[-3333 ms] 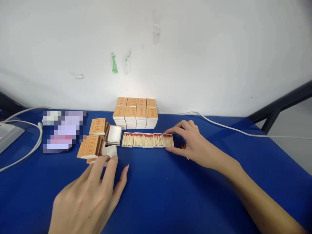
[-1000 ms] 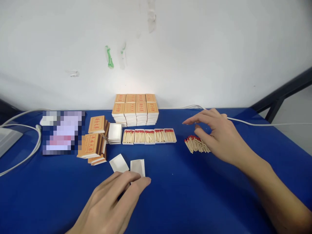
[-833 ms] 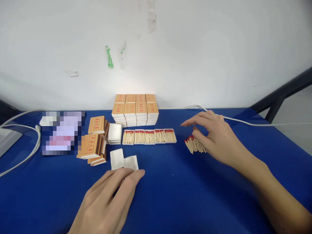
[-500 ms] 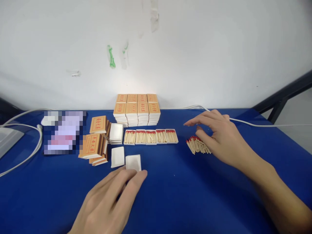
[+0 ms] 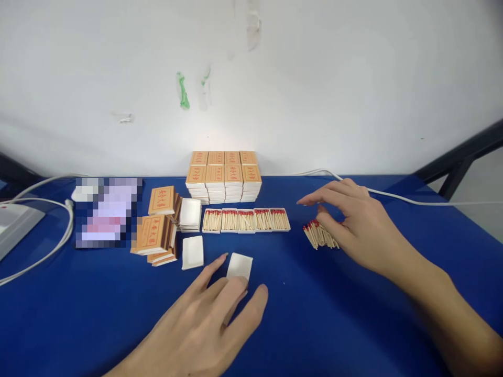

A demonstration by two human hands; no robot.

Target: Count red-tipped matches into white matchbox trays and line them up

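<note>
My left hand (image 5: 212, 314) is at the front middle of the blue table, its fingers spread. One finger overlaps the near end of an empty white matchbox tray (image 5: 239, 265), and the thumb stands apart from the tray's right side. To the left lies another white tray (image 5: 193, 252). My right hand (image 5: 349, 220) hovers over a small pile of red-tipped matches (image 5: 319, 234), thumb and fingers apart, holding nothing visible. It hides part of the pile. Several trays filled with matches (image 5: 246, 220) form a row between the hands, farther back.
Stacked orange-topped matchboxes (image 5: 223, 178) stand against the wall. Orange matchbox sleeves (image 5: 154, 234) are piled at left beside stacked white trays (image 5: 190, 213). A blurred-out phone (image 5: 108, 212) and white cables (image 5: 66, 230) lie far left. Another cable (image 5: 396, 197) crosses the back right.
My left hand has moved right, its fingers spreading wider, and the empty tray near it has shifted right and turned slightly. My right hand has stayed over the matches.
</note>
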